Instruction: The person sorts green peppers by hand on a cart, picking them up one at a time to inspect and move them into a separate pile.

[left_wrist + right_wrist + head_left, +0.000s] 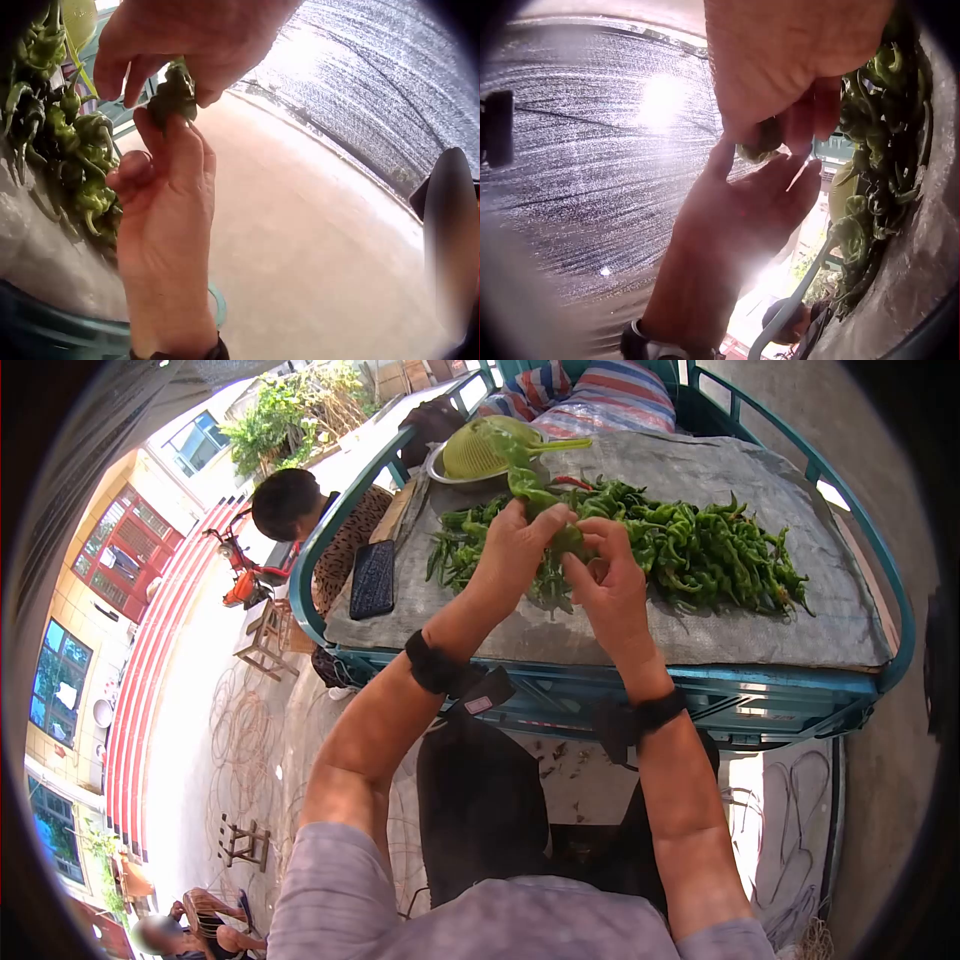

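Observation:
Both hands meet above a pile of green peppers [720, 545]. A small green pepper [568, 540] is between them, dark in the left wrist view [174, 97] and partly hidden by fingers in the right wrist view [763, 141]. The left hand [512, 555] [202, 37] pinches it from one side. On the other side, the right hand [612, 590] [169, 202] holds it between thumb and fingers, with its other fingers bent. Another long green pepper [522, 472] shows just beyond the left fingertips; whether it is held cannot be told.
A green strainer [475, 452] rests in a metal bowl [440, 468] behind the pile. A dark phone [373, 580] lies at the left on the grey sheet [800, 635], inside the cart's teal rail [905, 610]. Beyond the rail, a person [290, 505] sits by a wooden stool [265, 645].

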{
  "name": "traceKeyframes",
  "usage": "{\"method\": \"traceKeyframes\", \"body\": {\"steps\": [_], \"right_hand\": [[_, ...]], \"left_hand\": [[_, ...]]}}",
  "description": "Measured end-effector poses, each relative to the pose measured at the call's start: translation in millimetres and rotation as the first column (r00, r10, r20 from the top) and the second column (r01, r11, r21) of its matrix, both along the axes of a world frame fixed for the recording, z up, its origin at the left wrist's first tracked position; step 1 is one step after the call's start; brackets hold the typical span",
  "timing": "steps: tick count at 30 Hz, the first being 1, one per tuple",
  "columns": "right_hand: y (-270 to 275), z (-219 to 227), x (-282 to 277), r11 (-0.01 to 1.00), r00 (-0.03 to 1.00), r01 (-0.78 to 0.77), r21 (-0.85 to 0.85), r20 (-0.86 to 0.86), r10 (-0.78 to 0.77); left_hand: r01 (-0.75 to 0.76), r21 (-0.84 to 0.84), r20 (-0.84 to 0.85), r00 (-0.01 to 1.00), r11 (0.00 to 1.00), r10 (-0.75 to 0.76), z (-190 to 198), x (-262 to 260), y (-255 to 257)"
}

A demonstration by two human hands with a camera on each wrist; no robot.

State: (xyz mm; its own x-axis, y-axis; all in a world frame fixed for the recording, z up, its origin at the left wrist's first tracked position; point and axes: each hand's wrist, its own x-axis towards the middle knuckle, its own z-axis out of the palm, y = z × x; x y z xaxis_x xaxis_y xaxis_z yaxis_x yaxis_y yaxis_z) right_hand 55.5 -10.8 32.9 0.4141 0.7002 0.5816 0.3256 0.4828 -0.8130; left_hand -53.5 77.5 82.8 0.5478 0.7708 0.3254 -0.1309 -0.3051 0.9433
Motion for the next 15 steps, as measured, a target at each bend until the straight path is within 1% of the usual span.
{"method": "traceKeyframes", "body": {"steps": [3,4,6,7,8,11,14,15], "right_hand": [[-3,2,-3,0.999,0.998,0.049,0.01,0.048,-0.049],[-2,0,-1,0.996,0.996,0.08,0.03,0.026,-0.081],[5,-3,5,0.988,0.99,0.14,0.07,-0.022,-0.139],[5,-2,6,0.985,0.986,0.156,0.076,-0.069,-0.151],[4,1,8,0.981,0.979,0.175,0.081,-0.116,-0.165],[2,6,14,0.972,0.959,0.222,0.084,-0.201,-0.202],[1,5,23,0.973,0.943,0.22,0.075,-0.27,-0.193],[0,6,25,0.974,0.938,0.216,0.075,-0.293,-0.186]], "left_hand": [[-0.154,-0.106,0.0,0.988,0.982,0.155,11,-13,1],[-0.237,-0.074,-0.081,0.97,0.969,0.231,6,-19,14],[-0.335,0.181,-0.159,0.918,0.925,0.363,-18,-28,59],[-0.366,0.307,-0.185,0.883,0.879,0.432,-15,-32,62],[-0.388,0.483,-0.308,0.764,0.785,0.567,-14,-36,62],[-0.234,0.668,-0.499,0.563,0.706,0.659,-33,-47,93],[0.044,0.681,-0.69,0.373,0.731,0.62,-29,-48,91],[0.006,0.73,-0.631,0.39,0.683,0.671,-33,-46,92]]}}
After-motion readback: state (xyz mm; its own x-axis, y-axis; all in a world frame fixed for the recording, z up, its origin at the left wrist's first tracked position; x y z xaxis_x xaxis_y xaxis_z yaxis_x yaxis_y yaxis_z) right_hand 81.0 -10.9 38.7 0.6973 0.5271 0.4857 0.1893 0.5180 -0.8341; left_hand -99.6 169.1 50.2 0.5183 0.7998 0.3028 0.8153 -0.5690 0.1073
